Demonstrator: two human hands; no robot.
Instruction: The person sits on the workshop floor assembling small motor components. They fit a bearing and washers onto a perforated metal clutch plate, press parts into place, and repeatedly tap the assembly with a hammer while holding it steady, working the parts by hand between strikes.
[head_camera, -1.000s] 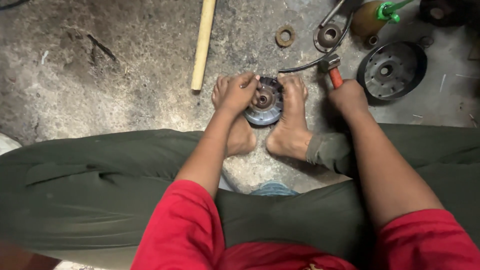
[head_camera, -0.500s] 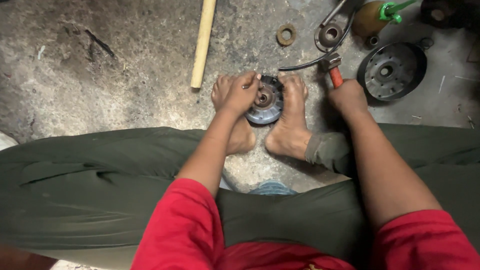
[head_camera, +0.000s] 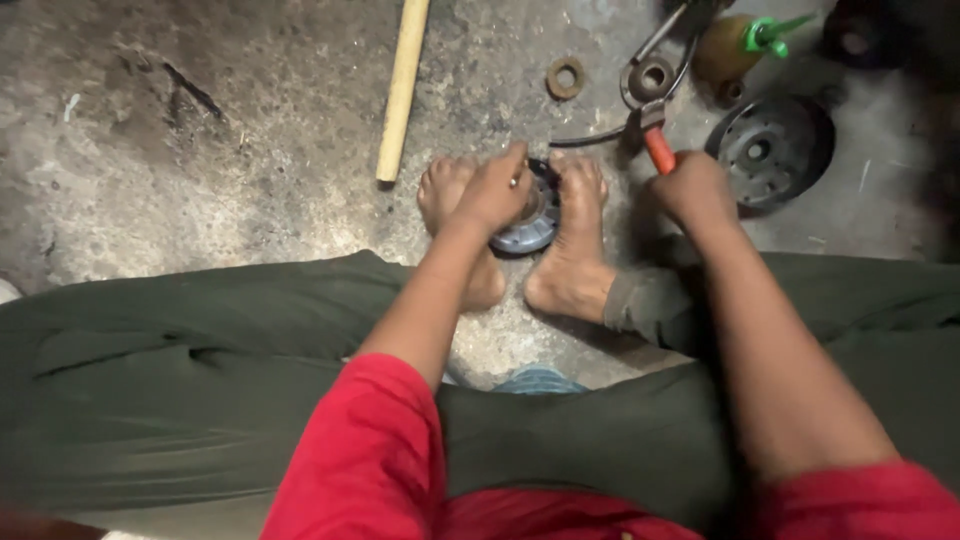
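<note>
A round dark metal disc part (head_camera: 532, 222) lies on the concrete floor, clamped between my two bare feet. My left hand (head_camera: 495, 188) rests on top of it, fingers curled over its hub and pinching something small there. My right hand (head_camera: 697, 188) is closed around the orange handle of pliers (head_camera: 655, 142), whose jaws point away toward a thin dark metal rod (head_camera: 585, 139) lying beside the right foot. What the jaws grip is too dark to tell.
A wooden handle (head_camera: 402, 88) lies at upper middle. A rusty ring (head_camera: 566, 77), a metal ring part (head_camera: 648, 78), a large round metal housing (head_camera: 775, 150) and a brownish bottle with a green nozzle (head_camera: 745, 42) sit at the upper right.
My left hand has shifted slightly over the disc's hub, now covering it more. The right hand and pliers have stayed in place.
</note>
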